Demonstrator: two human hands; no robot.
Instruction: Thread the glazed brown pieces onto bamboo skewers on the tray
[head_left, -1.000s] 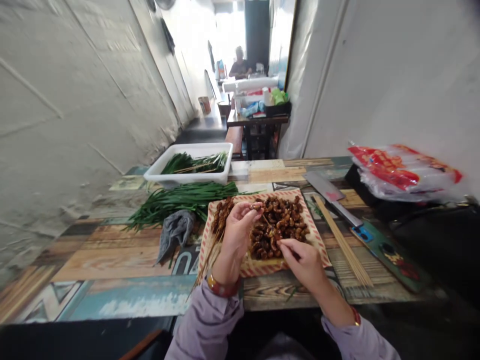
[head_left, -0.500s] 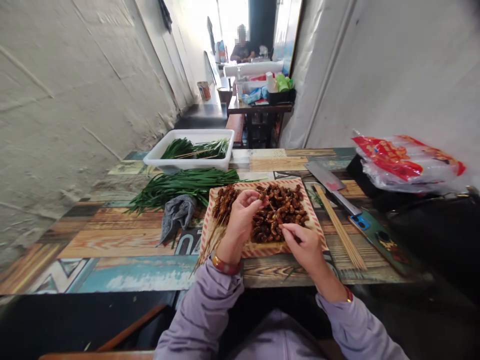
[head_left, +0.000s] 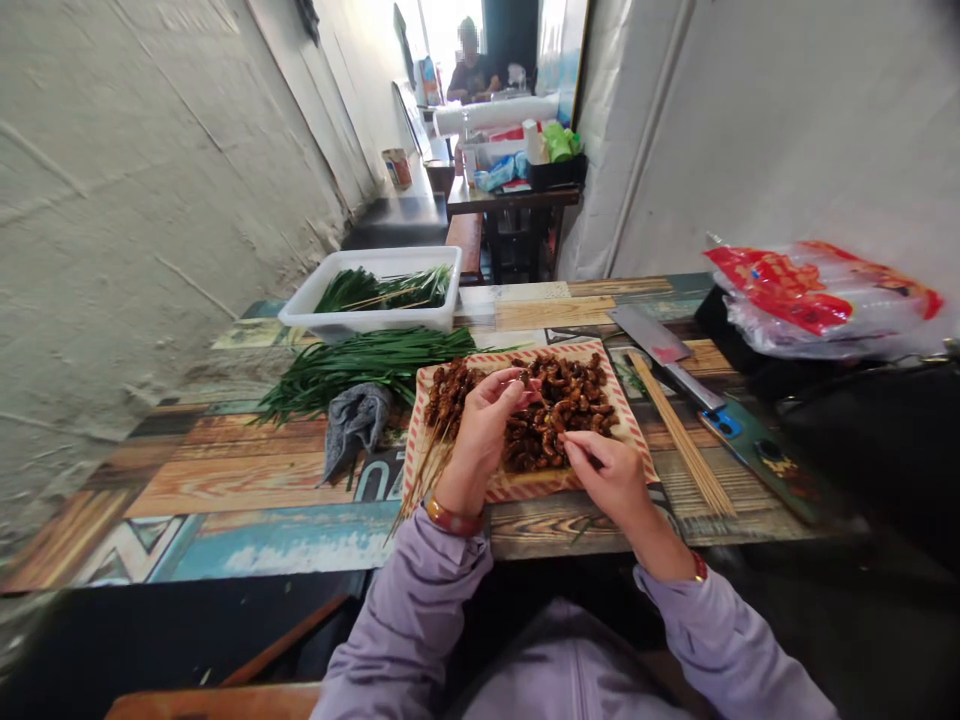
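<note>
Head view looks down on a table of mismatched painted wooden planks, worn blue and bare grain side by side. Near its front edge lies a flat rectangular tray lined with red-and-white striped paper. Heaped on it are glossy brown morsels, small, curled and wet-looking. The tray's left side carries finished skewers, their thin pale ends fanning out over the rim toward the person. The left hand is raised over the tray, fingertips pressed together on one brown piece. The right hand rests at the tray's near edge, thumb and forefinger pinched on a thin bamboo stick, which slants up toward the left hand and is hard to make out. Both arms wear soft lilac sleeves, with a reddish bangle at the left wrist. Just right of the tray lies a straight bundle of bare bamboo sticks, and beside it a broad steel cleaver and a dark phone. Left of the tray sits a crumpled grey cloth, touching a spread of long flat green chives. Behind them is a white plastic tub holding more greens. Shiny red-and-clear plastic packs are piled at the right. Another person sits far off at the corridor's end.
</note>
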